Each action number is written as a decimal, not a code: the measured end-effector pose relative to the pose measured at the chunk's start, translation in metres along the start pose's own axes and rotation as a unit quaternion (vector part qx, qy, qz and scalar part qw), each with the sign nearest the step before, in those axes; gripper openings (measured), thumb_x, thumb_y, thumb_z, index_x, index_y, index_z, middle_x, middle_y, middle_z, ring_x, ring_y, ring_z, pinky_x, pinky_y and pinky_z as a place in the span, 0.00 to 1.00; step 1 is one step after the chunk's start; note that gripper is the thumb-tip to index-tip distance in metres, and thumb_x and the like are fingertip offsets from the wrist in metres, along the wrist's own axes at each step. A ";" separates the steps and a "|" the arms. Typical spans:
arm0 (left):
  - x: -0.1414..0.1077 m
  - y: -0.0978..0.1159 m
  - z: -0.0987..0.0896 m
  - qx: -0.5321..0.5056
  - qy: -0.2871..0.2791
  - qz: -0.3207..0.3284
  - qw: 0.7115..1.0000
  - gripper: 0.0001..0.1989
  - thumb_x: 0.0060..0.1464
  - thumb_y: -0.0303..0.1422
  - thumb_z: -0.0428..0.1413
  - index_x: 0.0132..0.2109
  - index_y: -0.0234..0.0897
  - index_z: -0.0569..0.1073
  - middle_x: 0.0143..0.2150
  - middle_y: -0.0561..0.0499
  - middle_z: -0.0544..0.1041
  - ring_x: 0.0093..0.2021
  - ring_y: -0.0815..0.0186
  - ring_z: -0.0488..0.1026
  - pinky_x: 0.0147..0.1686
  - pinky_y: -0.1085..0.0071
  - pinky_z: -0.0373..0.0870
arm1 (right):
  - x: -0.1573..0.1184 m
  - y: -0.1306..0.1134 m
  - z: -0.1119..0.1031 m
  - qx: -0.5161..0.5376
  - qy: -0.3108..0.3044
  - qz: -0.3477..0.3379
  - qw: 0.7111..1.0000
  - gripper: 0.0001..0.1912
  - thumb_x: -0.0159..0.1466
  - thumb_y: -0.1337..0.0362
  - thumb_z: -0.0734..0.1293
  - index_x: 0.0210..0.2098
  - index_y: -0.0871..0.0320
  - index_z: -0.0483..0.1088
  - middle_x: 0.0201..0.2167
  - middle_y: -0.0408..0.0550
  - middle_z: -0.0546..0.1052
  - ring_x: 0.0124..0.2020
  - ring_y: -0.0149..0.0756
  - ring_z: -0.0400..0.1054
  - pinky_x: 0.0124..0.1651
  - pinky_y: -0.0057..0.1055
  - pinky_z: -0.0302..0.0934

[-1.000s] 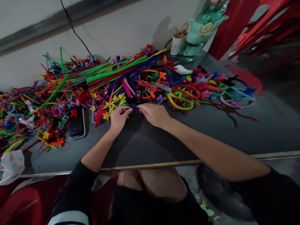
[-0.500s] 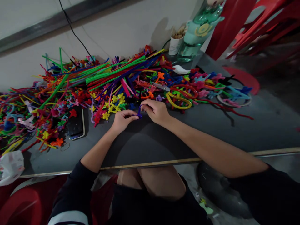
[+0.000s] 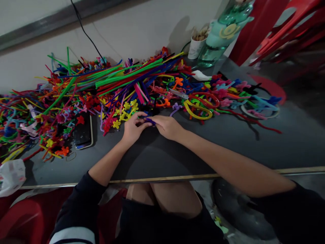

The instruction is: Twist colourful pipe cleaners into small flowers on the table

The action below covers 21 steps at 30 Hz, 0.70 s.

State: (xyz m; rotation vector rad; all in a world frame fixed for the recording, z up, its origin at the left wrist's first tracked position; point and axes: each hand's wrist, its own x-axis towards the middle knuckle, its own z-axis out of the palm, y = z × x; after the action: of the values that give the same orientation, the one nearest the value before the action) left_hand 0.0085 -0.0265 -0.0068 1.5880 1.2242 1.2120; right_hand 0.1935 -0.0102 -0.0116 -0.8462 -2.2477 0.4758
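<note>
The purple pipe cleaner (image 3: pixel 150 121) sits between your left hand (image 3: pixel 133 129) and right hand (image 3: pixel 167 127), apparently only part-shaped; yellow flowers (image 3: pixel 126 106) just beyond your left hand look finished, straight green stems (image 3: pixel 129 72) farther off unworked. Your left thumb and fingers pinch it, nearly closed; your right fingertips close on its right side

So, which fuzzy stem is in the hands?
The violet-blue stem, pinched between the left hand and the right hand; the green stems lie bundled on the heap, held by neither.
</note>
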 end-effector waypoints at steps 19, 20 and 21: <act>-0.001 0.008 0.004 -0.065 0.037 -0.029 0.997 0.13 0.45 0.40 0.66 0.33 0.35 0.77 0.28 0.52 0.78 0.25 0.73 0.71 0.26 0.76 0.69 | 0.004 -0.007 -0.007 0.039 0.015 -0.001 0.999 0.11 0.65 0.65 0.60 0.37 0.62 0.74 0.24 0.45 0.70 0.24 0.30 0.62 0.28 0.27 0.55; -0.001 0.009 0.005 -0.068 0.038 -0.040 0.996 0.14 0.45 0.41 0.66 0.33 0.35 0.76 0.27 0.53 0.77 0.23 0.74 0.69 0.23 0.77 0.66 | 0.003 -0.008 -0.008 0.058 0.015 -0.002 0.998 0.11 0.65 0.64 0.60 0.36 0.62 0.73 0.24 0.46 0.70 0.23 0.30 0.62 0.27 0.27 0.55; -0.001 0.010 0.006 -0.069 0.037 -0.050 0.996 0.15 0.45 0.41 0.66 0.32 0.34 0.75 0.25 0.54 0.75 0.21 0.75 0.68 0.20 0.78 0.64 | 0.003 -0.009 -0.009 0.077 0.011 -0.002 0.997 0.12 0.65 0.63 0.60 0.36 0.62 0.73 0.25 0.46 0.71 0.23 0.30 0.62 0.27 0.27 0.55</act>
State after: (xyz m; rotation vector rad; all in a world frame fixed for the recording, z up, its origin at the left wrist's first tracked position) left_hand 0.0168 -0.0300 0.0011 1.3769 1.2239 1.2715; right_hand 0.1940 -0.0136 0.0008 -0.7634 -2.1601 0.6270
